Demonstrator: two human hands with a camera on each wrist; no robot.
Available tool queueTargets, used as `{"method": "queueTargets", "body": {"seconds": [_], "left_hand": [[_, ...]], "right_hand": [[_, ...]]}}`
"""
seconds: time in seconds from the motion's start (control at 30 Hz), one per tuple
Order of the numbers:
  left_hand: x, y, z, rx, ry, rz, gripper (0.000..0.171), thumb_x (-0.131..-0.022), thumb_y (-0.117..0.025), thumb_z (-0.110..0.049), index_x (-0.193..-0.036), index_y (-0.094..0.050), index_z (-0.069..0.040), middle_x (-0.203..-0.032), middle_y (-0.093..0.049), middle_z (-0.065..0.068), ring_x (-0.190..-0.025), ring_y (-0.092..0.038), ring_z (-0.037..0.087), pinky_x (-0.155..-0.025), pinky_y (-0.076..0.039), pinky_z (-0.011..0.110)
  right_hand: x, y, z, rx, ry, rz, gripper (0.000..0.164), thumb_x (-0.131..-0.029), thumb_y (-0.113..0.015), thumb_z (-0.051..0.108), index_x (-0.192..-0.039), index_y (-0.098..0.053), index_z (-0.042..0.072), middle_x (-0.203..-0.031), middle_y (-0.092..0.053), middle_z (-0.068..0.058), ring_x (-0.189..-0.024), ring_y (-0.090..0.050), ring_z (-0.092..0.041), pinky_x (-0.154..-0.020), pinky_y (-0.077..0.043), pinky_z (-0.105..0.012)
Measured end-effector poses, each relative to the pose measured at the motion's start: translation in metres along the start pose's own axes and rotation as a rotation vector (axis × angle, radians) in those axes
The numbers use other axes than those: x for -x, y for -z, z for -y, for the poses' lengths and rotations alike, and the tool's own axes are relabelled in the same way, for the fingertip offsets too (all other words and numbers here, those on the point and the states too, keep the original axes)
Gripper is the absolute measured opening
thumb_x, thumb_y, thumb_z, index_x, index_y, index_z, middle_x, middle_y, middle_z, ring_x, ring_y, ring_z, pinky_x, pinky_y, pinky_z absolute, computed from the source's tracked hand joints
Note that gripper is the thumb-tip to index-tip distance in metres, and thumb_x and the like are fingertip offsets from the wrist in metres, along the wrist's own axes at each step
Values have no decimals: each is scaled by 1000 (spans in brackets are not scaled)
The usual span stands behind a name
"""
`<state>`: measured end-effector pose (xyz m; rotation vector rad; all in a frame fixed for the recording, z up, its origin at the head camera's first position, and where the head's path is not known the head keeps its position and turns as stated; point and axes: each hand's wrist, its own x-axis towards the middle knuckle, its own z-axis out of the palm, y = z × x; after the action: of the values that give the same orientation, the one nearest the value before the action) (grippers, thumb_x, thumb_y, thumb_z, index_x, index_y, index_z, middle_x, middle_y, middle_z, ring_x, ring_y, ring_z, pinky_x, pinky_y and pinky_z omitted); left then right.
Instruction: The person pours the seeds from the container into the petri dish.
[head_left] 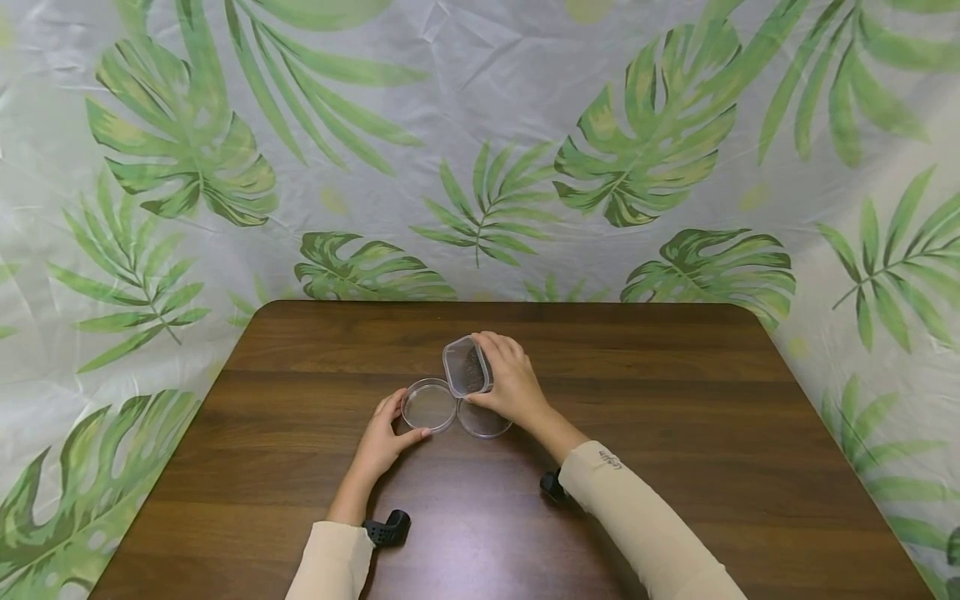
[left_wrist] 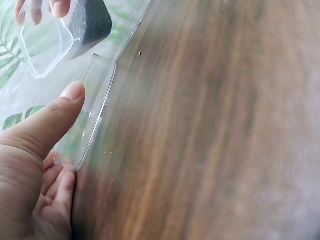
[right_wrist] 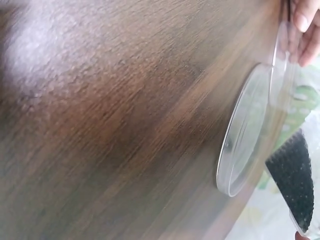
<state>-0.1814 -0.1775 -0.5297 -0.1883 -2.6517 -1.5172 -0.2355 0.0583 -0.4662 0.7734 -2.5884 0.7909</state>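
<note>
My left hand (head_left: pixel 377 443) holds the rim of a clear round petri dish (head_left: pixel 431 406) that lies on the table, thumb on the near side and fingers on the far side. In my right hand (head_left: pixel 513 387) is a clear plastic container (head_left: pixel 454 372) with rounded corners, gripped by its side and tilted with its mouth toward the left. Dark, fine grainy material (right_wrist: pixel 295 180) lies along the container's inside. A second clear round dish (head_left: pixel 486 422) lies beside the first, partly beneath the container and right hand; the right wrist view shows its low wall.
The brown wooden table (head_left: pixel 660 492) carries both dishes near its middle. A few tiny specks (left_wrist: pixel 140 53) lie on the wood beside the left dish. Behind the table's far edge hangs a leaf-patterned sheet (head_left: pixel 480 208).
</note>
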Motion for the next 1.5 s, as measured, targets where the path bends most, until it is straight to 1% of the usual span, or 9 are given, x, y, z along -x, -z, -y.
{"method": "queueTargets", "body": {"seconds": [0.27,0.37,0.6,0.93,1.17,1.33,1.5], "left_hand": [[0,1,-1,10,13,15,80,-70,-78,-21,-134,-36,1,-132,-38,19,-115,-44,34,-98,-34,40],[1,1,-1,9,18,17,80,-70,-78,-22,-135,-36,0,-132,-38,19,-116,-44,34,-98,-34,40],[1,1,-2,11,22,13,80,-70,-78,-21,-135,-36,0,-132,-37,20,-115,-44,35,-98,-34,41],[1,0,-1,9,23,17,81,-70,-78,-21,-135,-35,1,-133,-37,20,-116,-43,35,-98,-34,41],[2,1,-2,8,26,14,82,-69,-78,-23,-135,-35,0,-133,-37,20,-116,-43,35,-98,-34,42],[3,1,-3,6,31,14,82,-69,-78,-23,-136,-35,-1,-133,-37,20,-116,-43,35,-98,-35,42],[3,1,-3,1,29,16,82,-70,-78,-23,-136,-35,-1,-133,-36,20,-116,-43,35,-98,-35,42]], "right_hand": [[-2,-1,5,58,30,25,96,-57,-84,35,-137,-34,16,-136,-35,-6,-122,-29,-27,-91,-35,-48],[-3,-2,6,73,49,20,97,-57,-85,36,-137,-34,16,-135,-35,-6,-122,-29,-27,-91,-35,-49],[-3,-4,9,89,79,4,97,-56,-86,32,-136,-34,17,-136,-35,-6,-123,-28,-26,-92,-34,-48],[-3,-6,9,109,92,25,99,-57,-85,31,-138,-31,19,-139,-32,-5,-127,-23,-27,-97,-30,-48],[-3,-4,11,123,129,6,99,-57,-86,31,-138,-32,18,-139,-33,-6,-127,-25,-29,-96,-32,-48],[-4,-4,14,144,143,12,99,-57,-85,31,-138,-31,18,-139,-32,-6,-128,-24,-28,-97,-31,-47],[-5,-4,15,135,154,3,99,-56,-86,28,-138,-32,18,-139,-32,-6,-128,-23,-28,-98,-29,-47]]}}
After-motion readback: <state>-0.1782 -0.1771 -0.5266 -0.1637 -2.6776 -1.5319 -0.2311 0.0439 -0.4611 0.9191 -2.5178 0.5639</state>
